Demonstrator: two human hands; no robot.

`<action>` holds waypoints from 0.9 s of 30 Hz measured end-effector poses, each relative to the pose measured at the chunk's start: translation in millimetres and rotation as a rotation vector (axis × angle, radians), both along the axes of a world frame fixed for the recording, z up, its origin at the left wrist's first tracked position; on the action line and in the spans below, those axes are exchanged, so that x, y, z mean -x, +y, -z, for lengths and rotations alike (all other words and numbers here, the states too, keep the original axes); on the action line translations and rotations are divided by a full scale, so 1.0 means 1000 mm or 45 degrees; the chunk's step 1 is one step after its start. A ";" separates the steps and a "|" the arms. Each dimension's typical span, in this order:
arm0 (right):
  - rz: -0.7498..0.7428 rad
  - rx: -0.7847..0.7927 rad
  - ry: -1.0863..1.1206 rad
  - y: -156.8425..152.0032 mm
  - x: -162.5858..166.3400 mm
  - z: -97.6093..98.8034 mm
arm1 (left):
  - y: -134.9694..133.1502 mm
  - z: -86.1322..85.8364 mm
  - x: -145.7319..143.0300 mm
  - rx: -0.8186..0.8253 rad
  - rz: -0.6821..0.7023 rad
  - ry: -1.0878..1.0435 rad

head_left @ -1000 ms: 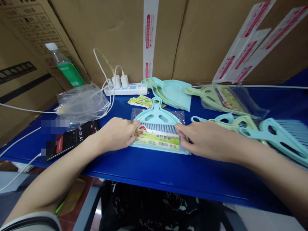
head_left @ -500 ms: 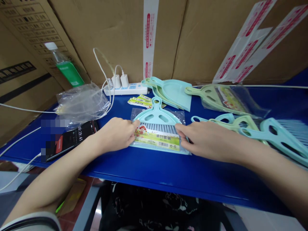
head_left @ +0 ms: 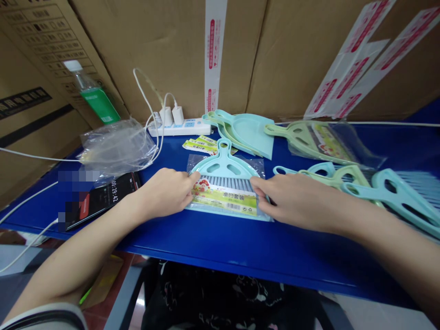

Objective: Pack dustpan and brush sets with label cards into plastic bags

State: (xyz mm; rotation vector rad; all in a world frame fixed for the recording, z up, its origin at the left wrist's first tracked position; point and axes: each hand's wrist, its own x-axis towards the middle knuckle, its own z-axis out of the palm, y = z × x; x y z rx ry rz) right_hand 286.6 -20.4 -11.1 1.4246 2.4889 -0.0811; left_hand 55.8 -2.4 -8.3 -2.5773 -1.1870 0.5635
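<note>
A light blue dustpan and brush set in a clear plastic bag lies in the middle of the table, its handle pointing away from me. Through the bag shows a printed card, with grey bristles above it. My left hand is closed on the set's left edge, the thumb on top. At the right edge, my right hand grips it in the same way, fingers curled in. The parts under my fingers are hidden.
Behind the set lie loose cards and stacked dustpans. A bagged green set is at the back right, brushes nearer. On the left are plastic bags, a phone, a bottle and a power strip.
Both hands and the bagged set stay in place. The timer on the phone has advanced by one second.
</note>
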 end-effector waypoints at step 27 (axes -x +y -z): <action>0.001 -0.017 0.018 0.000 0.000 -0.001 | -0.002 0.000 -0.001 -0.015 0.000 -0.013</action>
